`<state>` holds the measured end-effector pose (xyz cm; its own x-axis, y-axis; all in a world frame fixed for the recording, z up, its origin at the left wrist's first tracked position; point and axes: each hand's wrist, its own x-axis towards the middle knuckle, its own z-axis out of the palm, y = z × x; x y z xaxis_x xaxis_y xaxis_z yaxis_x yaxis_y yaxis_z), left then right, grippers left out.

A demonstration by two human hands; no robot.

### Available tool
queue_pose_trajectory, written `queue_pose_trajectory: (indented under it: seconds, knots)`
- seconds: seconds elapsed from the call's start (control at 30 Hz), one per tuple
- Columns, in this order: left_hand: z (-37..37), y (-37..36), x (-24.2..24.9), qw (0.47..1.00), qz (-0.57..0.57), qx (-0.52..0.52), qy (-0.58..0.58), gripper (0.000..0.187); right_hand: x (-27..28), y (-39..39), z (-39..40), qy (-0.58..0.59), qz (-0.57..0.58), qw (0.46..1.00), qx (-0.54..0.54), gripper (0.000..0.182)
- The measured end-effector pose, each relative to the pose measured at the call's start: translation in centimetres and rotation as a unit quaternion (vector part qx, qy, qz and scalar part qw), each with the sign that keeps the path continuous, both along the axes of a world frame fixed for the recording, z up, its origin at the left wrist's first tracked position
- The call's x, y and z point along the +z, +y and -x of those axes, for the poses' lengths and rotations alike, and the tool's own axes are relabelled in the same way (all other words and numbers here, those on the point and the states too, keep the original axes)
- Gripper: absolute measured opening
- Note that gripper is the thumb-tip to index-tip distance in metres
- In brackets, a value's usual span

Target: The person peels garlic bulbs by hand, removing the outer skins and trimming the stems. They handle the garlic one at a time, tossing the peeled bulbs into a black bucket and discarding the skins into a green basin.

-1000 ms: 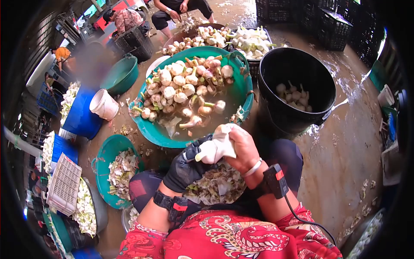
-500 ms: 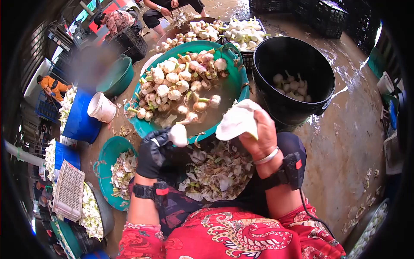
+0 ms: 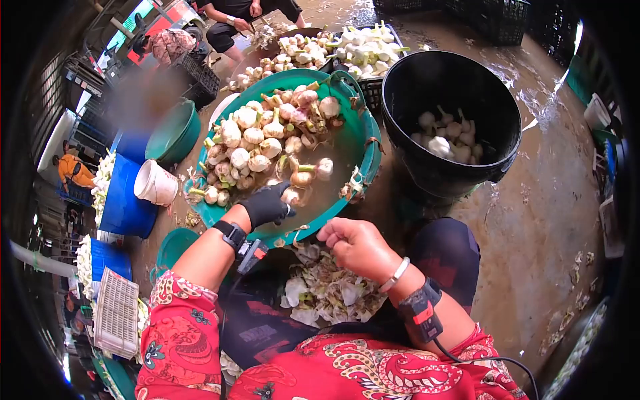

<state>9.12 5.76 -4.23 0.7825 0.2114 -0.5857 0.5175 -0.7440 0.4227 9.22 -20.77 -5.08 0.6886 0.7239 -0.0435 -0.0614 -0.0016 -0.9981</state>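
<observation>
My left hand, in a black glove, reaches over the near rim of a green tub. Its fingers close around a garlic bulb at the water's edge. More bulbs with stems, the garlic pile, fill the tub's left and far side above murky water. Just outside the near rim, my bare right hand is closed, its fingers curled together; whatever they may hold is hidden. Below it lies a heap of garlic skins between my knees.
To the right stands a black bucket with several garlic bulbs at its bottom. A crate of white garlic sits behind the tub. On the left are a small white bucket, blue tubs and a pale basket. Other people work farther back.
The white bulb has left my left hand, which now reaches into the tub. The white piece is gone from my right hand, now lower and curled. A bright white bulb now shows in the black bucket.
</observation>
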Motion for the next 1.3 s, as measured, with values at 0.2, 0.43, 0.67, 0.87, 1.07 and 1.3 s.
queue_pose_trajectory:
  seconds: [0.2,0.43,0.67,0.87,1.07,1.3]
  knots:
    - [-0.4,3.1,-6.1,0.996,0.047,-0.050,0.063,0.056,-0.2,0.5,-1.2,-0.062,0.029,0.997,-0.044,0.032]
    - [2.8,-1.9,4.7,0.965,0.242,0.070,-0.076,0.058,1.9,1.7,-1.0,0.214,-0.067,0.972,-0.064,0.030]
    - [10.1,-8.5,6.8,0.854,0.437,0.148,-0.241,0.082,0.4,2.5,0.7,0.351,-0.195,0.915,0.033,0.042]
    - [13.1,-9.4,2.6,0.812,0.399,0.224,-0.362,0.070,0.4,2.6,2.6,0.215,-0.145,0.966,0.014,0.027]
    - [14.2,-9.6,2.9,0.821,0.369,0.190,-0.391,0.068,1.1,2.6,3.0,0.104,-0.088,0.991,-0.020,0.014]
    - [14.2,-9.8,2.5,0.842,0.348,0.174,-0.374,0.069,0.0,2.7,2.8,-0.196,-0.039,0.976,-0.083,0.008]
